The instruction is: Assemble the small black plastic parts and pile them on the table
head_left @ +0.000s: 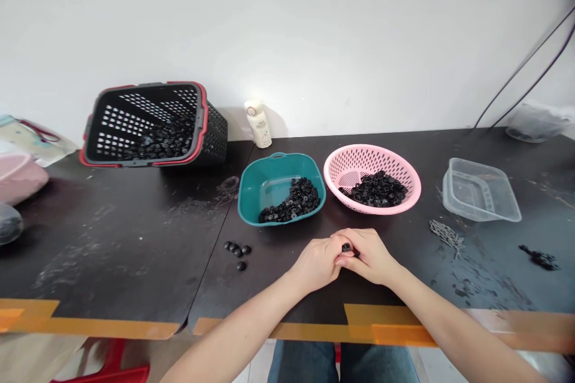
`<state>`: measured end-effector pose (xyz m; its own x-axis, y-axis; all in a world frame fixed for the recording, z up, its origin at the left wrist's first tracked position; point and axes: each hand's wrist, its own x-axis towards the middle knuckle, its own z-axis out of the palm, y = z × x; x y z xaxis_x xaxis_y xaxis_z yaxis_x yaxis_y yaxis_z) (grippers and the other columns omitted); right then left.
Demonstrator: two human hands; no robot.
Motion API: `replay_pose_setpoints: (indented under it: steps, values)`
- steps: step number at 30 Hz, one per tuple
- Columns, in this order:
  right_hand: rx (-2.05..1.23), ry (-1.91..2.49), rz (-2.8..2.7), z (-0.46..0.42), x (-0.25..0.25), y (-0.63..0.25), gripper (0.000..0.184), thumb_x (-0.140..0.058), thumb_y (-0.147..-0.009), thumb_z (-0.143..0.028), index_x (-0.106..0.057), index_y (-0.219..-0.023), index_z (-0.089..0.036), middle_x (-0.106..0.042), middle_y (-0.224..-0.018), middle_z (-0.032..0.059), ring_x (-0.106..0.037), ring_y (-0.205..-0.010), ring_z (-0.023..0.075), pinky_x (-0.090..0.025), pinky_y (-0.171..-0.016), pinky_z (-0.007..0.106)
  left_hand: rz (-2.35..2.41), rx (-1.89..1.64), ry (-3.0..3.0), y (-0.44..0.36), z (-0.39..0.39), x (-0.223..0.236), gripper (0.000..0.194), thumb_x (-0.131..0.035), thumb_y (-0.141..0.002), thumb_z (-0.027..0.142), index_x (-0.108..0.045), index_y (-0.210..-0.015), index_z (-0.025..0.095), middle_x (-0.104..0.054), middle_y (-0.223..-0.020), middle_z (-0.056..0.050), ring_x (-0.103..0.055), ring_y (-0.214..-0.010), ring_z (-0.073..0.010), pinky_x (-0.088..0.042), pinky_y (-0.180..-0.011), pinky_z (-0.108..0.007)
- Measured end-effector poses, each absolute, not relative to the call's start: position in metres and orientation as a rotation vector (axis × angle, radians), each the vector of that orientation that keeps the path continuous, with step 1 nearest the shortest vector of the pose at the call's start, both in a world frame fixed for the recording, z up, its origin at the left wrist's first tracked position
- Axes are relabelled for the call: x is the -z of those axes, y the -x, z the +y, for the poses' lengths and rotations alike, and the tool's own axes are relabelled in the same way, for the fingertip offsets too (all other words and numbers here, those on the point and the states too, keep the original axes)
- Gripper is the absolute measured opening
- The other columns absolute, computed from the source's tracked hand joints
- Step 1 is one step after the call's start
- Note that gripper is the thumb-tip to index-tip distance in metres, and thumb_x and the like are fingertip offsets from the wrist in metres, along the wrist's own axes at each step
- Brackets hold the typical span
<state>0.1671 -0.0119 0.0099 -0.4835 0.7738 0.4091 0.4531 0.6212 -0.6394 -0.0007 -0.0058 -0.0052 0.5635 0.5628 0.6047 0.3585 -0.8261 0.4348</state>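
Head view: the person's left hand [317,264] and right hand [367,256] meet just above the matte black desk [135,251], their fingers curled inward around a small black plastic piece [347,248]. Both grips look closed on it, though the fingers hide most of the piece and exactly how it is held. The step in hand appears to be working on this single piece, and the next move calls for a firm, steady hold on something so small.

Just ahead of the hands sits a teal plastic bowl [281,172], holding a heap of round black plastic parts [291,200]. Beside it, a pink perforated plastic colander [372,157] holds a similar heap of black parts [375,190]. Four loose round black parts [236,255] lie on the desk to the left of the hands. Farther right are a clear plastic container [480,191] and a small pile of grey metal screws [446,234]. At the back left, a black-and-red perforated plastic basket [204,125] lies tilted on its side, with black parts inside.
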Motion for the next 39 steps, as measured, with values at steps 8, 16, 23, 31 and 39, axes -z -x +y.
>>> replay_pose_setpoints:
  steps: [8, 16, 23, 31, 39]
  values:
    - [-0.565, 0.944, -2.099, -0.010, -0.007, -0.168, 0.052, -0.052, -0.084, -0.062, -0.059, -0.111, -0.019, -0.071, -0.100, 0.0113, -0.068, -0.090, 0.0243, -0.051, -0.079, 0.035, 0.742, -1.124, -2.436, -0.001, -0.003, 0.007, 0.021, -0.038, -0.096, 0.032, -0.052, -0.096, 0.017, -0.068, -0.083, -0.006, -0.067, -0.073, -0.0177, -0.055, -0.068, -0.030]
    - [-0.533, 0.920, -2.053, -0.008, -0.005, -0.172, 0.056, -0.052, -0.085, -0.057, -0.050, -0.127, -0.020, -0.065, -0.114, 0.0127, -0.064, -0.099, 0.0261, -0.051, -0.084, 0.040, 0.775, -1.203, -2.397, 0.001, -0.003, 0.004, 0.023, -0.044, -0.094, 0.026, -0.051, -0.114, 0.016, -0.068, -0.092, -0.007, -0.066, -0.084, -0.0179, -0.054, -0.075, -0.031]
    - [-0.569, 0.891, -1.920, -0.010, -0.002, -0.170, 0.055, -0.055, -0.085, -0.047, -0.043, -0.133, -0.023, -0.058, -0.095, 0.0076, -0.056, -0.070, 0.0178, -0.051, -0.061, 0.033, 0.820, -1.277, -2.451, 0.003, -0.005, 0.003, 0.039, -0.036, -0.097, 0.027, -0.041, -0.133, 0.015, -0.066, -0.091, -0.009, -0.063, -0.076, -0.0181, -0.054, -0.069, -0.032]
    - [-0.306, 0.793, -1.936, -0.012, -0.002, -0.171, 0.045, -0.060, -0.084, -0.036, -0.053, -0.127, -0.028, -0.055, -0.112, 0.0111, -0.059, -0.095, 0.0245, -0.055, -0.071, 0.038, 0.776, -1.244, -2.287, 0.005, -0.006, 0.002, 0.040, -0.024, -0.099, 0.036, -0.055, -0.110, 0.014, -0.063, -0.079, -0.007, -0.060, -0.071, -0.0180, -0.050, -0.070, -0.032]
    - [-0.188, 0.802, -1.887, -0.014, -0.006, -0.167, 0.033, -0.068, -0.082, -0.025, -0.065, -0.113, -0.031, -0.063, -0.093, 0.0067, -0.062, -0.078, 0.0185, -0.056, -0.063, 0.032, 0.710, -0.965, -1.622, -0.001, -0.008, 0.005, 0.064, -0.015, -0.095, 0.058, -0.049, -0.061, 0.016, -0.050, -0.056, -0.002, -0.052, -0.059, -0.0139, -0.044, -0.065, -0.028]
